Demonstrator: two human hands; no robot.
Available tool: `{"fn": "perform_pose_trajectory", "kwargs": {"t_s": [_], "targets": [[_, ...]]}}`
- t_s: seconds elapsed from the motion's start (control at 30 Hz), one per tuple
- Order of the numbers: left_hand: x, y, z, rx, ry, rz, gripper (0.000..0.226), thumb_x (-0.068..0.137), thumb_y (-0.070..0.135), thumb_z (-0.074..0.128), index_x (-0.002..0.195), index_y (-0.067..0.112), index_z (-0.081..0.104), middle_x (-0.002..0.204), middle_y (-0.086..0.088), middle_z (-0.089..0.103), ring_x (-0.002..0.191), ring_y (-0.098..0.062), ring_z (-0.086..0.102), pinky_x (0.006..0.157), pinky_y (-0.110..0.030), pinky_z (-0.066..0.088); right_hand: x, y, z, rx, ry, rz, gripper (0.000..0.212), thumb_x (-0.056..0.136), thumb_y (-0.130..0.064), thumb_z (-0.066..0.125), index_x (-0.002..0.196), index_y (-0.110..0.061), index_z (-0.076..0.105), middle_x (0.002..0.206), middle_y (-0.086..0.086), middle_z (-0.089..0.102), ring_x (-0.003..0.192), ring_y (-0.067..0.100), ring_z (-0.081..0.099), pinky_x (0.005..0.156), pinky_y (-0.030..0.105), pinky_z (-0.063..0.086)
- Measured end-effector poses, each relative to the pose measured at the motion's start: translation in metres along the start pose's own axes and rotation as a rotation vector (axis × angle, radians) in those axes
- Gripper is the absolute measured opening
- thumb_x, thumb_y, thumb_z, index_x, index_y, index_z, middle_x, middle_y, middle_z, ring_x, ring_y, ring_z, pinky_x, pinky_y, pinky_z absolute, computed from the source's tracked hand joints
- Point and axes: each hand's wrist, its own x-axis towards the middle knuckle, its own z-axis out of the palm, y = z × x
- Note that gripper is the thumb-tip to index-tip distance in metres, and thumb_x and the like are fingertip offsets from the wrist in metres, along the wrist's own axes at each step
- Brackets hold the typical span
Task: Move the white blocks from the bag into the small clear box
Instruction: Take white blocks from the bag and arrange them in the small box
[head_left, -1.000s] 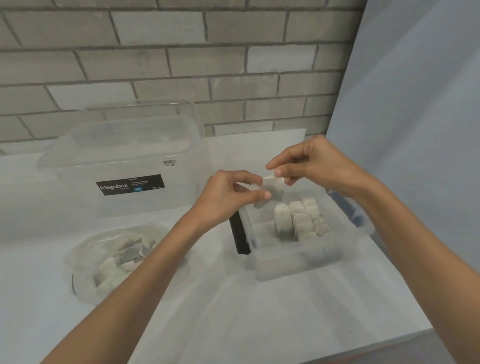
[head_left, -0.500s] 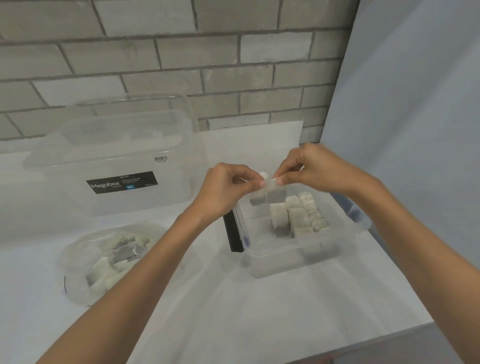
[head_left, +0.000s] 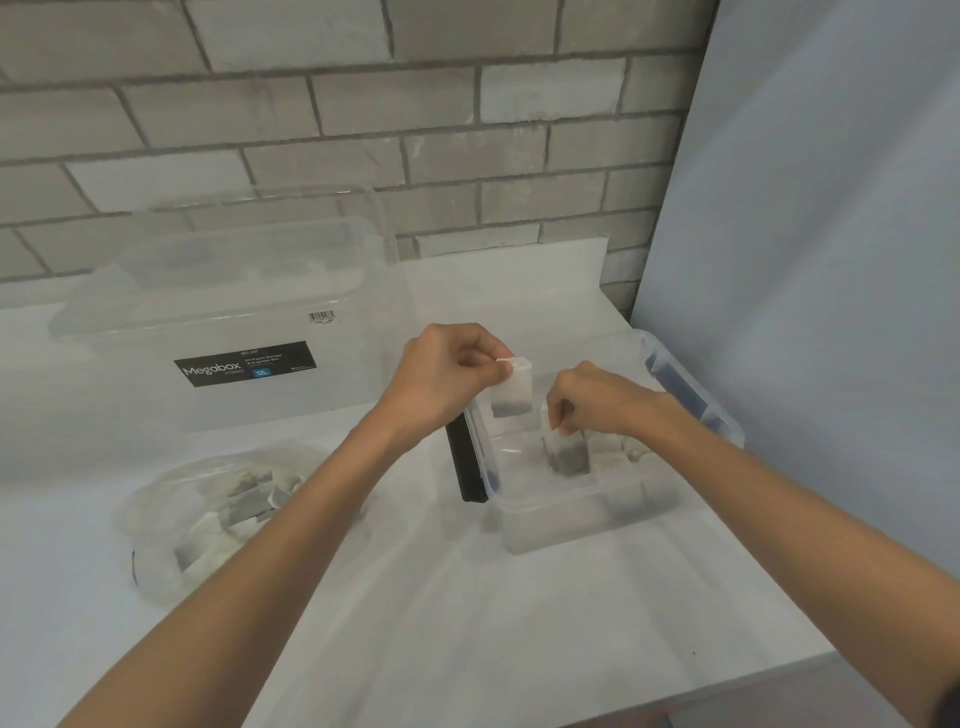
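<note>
The left grip (head_left: 441, 379) pinches one white rectangular block (head_left: 513, 389) above the small clear plastic box (head_left: 561, 525); the right grip (head_left: 597, 400) holds a second block (head_left: 569, 454) inside it, beside stored blocks (head_left: 618, 447); many lie in the clear plastic bag (head_left: 171, 519) at left, so much work seems left.

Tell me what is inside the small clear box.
White blocks stand in the small clear box; the right hand holds another block there. The hand hides some.

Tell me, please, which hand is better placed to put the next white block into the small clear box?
Probably the left hand: it pinches a white block just above the small clear box, while the right hand is down inside it, holding a second block.
</note>
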Motion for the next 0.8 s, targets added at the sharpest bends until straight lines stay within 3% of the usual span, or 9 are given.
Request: {"fn": "perform_pose_trajectory", "kwargs": {"t_s": [0.13, 0.33, 0.43, 0.6, 0.7, 0.8], "targets": [[0.003, 0.004, 0.008, 0.033, -0.073, 0.002, 0.002, 0.082, 0.021, 0.075, 0.081, 0.020, 0.074, 0.073, 0.007, 0.069, 0.063, 0.001, 0.058, 0.059, -0.010, 0.039, -0.001, 0.004, -0.001, 0.023, 0.011, -0.001, 0.011, 0.080, -0.007, 0.069, 0.090, -0.011, 0.074, 0.094, 0.003, 0.067, 0.086, 0.013, 0.049, 0.082, 0.037, 0.052], [0.016, 0.013, 0.029, 0.156, -0.195, -0.082, 0.005, 0.083, 0.011, 0.068, 0.082, 0.016, 0.069, 0.072, -0.001, 0.071, 0.064, -0.010, 0.060, 0.061, -0.022, 0.050, -0.009, 0.015, -0.016, 0.117, 0.095, 0.014, 0.020, 0.081, -0.005, 0.064, 0.075, -0.023, 0.064, 0.088, 0.003, 0.062, 0.085, 0.018, 0.057, 0.074, 0.027, 0.046], [0.024, 0.011, 0.045, 0.205, -0.317, -0.176, 0.008, 0.085, 0.004, 0.062, 0.085, 0.012, 0.064, 0.077, -0.008, 0.073, 0.063, -0.010, 0.068, 0.062, -0.019, 0.055, -0.014, 0.020, -0.021, 0.138, 0.130, 0.028, 0.017, 0.083, -0.004, 0.062, 0.088, -0.016, 0.072, 0.087, 0.001, 0.059, 0.083, 0.015, 0.054, 0.073, 0.023, 0.043], [0.033, 0.003, 0.078, 0.306, -0.504, -0.325, 0.023, 0.085, -0.003, 0.063, 0.108, -0.005, 0.062, 0.104, -0.019, 0.070, 0.096, -0.030, 0.071, 0.087, -0.041, 0.057, -0.018, 0.028, -0.026, 0.190, 0.170, 0.022, 0.015, 0.084, -0.006, 0.066, 0.093, -0.015, 0.074, 0.090, 0.003, 0.064, 0.081, 0.011, 0.054, 0.068, 0.017, 0.041], [0.035, -0.003, 0.089, 0.405, -0.569, -0.359, 0.028, 0.082, -0.004, 0.061, 0.111, -0.005, 0.062, 0.100, -0.017, 0.073, 0.093, -0.029, 0.072, 0.091, -0.045, 0.055, -0.021, 0.030, -0.025, 0.206, 0.170, 0.023, 0.014, 0.085, -0.007, 0.065, 0.094, -0.014, 0.074, 0.088, 0.001, 0.061, 0.075, 0.006, 0.052, 0.063, 0.009, 0.038], [0.038, -0.003, 0.092, 0.410, -0.625, -0.389, 0.023, 0.085, -0.004, 0.057, 0.107, 0.000, 0.061, 0.091, -0.013, 0.075, 0.095, -0.028, 0.072, 0.094, -0.043, 0.054, -0.022, 0.033, -0.024, 0.217, 0.168, 0.021, 0.014, 0.086, -0.008, 0.065, 0.094, -0.015, 0.074, 0.088, 0.000, 0.060, 0.074, 0.003, 0.052, 0.063, 0.010, 0.038]]}}
